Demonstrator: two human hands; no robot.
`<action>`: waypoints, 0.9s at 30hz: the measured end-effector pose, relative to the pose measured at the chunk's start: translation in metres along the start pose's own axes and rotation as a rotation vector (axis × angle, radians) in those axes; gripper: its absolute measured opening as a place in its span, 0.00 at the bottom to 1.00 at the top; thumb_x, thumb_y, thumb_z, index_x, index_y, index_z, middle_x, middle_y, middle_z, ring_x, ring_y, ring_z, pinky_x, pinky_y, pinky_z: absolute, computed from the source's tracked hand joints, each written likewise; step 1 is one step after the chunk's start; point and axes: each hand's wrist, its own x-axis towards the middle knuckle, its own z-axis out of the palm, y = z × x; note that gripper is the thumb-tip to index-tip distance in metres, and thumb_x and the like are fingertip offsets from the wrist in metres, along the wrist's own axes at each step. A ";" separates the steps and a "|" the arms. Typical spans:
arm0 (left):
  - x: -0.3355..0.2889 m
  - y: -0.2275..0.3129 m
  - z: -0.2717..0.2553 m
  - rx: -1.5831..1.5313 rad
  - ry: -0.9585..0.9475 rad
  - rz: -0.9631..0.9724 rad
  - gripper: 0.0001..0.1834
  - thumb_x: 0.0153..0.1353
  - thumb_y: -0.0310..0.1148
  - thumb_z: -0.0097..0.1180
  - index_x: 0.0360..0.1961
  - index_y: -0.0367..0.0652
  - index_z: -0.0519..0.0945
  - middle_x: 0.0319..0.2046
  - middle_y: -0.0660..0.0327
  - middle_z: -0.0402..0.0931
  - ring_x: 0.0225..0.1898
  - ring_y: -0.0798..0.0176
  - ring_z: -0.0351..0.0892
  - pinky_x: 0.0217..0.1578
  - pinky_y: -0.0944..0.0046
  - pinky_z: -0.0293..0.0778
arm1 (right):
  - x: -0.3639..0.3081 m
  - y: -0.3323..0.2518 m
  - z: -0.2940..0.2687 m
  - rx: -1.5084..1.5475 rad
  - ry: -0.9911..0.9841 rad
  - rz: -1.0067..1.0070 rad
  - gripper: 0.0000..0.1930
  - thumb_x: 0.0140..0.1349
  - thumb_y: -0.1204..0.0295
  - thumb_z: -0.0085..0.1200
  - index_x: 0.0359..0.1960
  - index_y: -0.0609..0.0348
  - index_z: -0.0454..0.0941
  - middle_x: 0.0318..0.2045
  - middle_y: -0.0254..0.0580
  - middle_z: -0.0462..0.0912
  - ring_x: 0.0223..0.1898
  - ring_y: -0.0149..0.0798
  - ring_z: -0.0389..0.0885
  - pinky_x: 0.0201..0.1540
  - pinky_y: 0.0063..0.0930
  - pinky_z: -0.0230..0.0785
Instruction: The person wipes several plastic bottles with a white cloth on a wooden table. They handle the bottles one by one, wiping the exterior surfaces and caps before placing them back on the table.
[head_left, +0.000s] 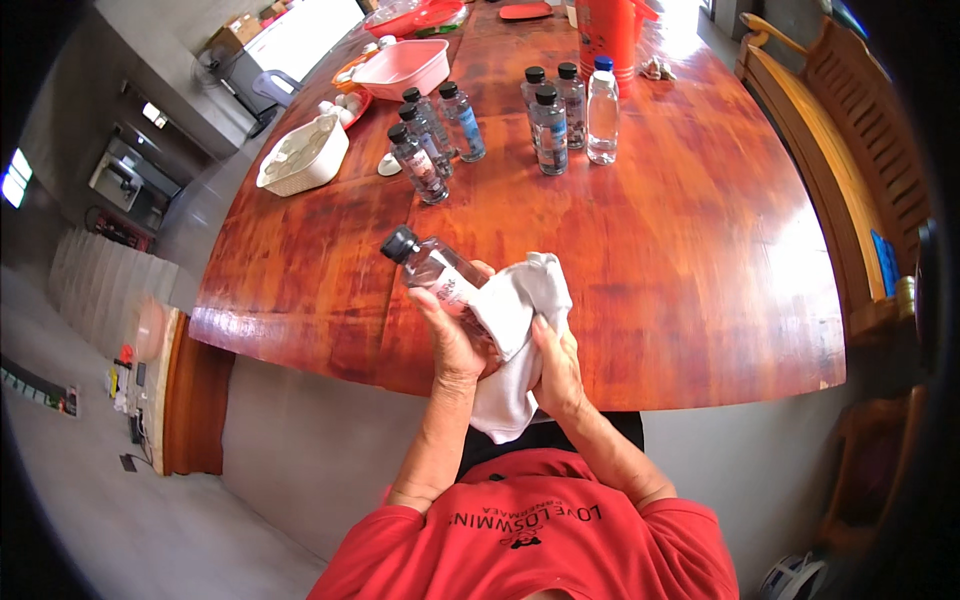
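Observation:
My left hand (455, 338) is wrapped round a clear bottle (437, 263) with a black cap, tilted so that the cap points up and to the left. A white cloth (518, 310) is gripped in my right hand (560, 368) and pressed against the lower end of the bottle, hiding its base. Part of the cloth hangs down between my wrists. Both hands are above the near edge of the glossy red-brown wooden table (660, 280). Beyond them stands a group of black-capped clear bottles (420, 165) with printed labels.
Further right are more black-capped bottles (551, 130) and a blue-capped bottle (603, 118). At the left sit a white basket (303, 160), a pink basin (402, 68) and a small white lid (389, 165). A red container (607, 35) stands far back; a wooden bench (840, 150) lines the right.

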 end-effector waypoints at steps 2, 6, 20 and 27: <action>-0.002 -0.001 -0.004 -0.034 0.009 0.009 0.46 0.46 0.77 0.45 0.43 0.40 0.74 0.36 0.60 0.77 0.39 0.62 0.77 0.43 0.63 0.74 | 0.011 -0.004 0.006 0.445 -0.043 0.198 0.24 0.67 0.60 0.44 0.60 0.63 0.63 0.54 0.43 0.72 0.54 0.38 0.71 0.57 0.33 0.63; -0.002 -0.002 -0.001 0.013 0.168 0.118 0.43 0.49 0.76 0.43 0.42 0.42 0.74 0.35 0.61 0.77 0.40 0.62 0.77 0.43 0.61 0.75 | 0.010 -0.012 0.015 0.408 0.006 0.351 0.27 0.68 0.54 0.41 0.61 0.59 0.62 0.55 0.44 0.72 0.54 0.41 0.71 0.58 0.39 0.63; 0.002 -0.005 -0.011 0.324 0.196 0.221 0.22 0.59 0.46 0.56 0.41 0.36 0.72 0.29 0.53 0.77 0.31 0.59 0.78 0.35 0.60 0.78 | -0.033 -0.015 0.003 -0.383 -0.134 0.286 0.27 0.66 0.56 0.47 0.59 0.65 0.65 0.48 0.38 0.75 0.49 0.31 0.71 0.53 0.29 0.64; -0.014 -0.007 -0.009 0.286 -0.109 0.179 0.38 0.43 0.31 0.67 0.57 0.38 0.65 0.49 0.59 0.70 0.49 0.64 0.72 0.51 0.62 0.70 | -0.012 -0.043 0.005 -0.691 -0.071 -0.252 0.17 0.66 0.64 0.45 0.49 0.64 0.72 0.46 0.49 0.73 0.47 0.43 0.70 0.51 0.34 0.63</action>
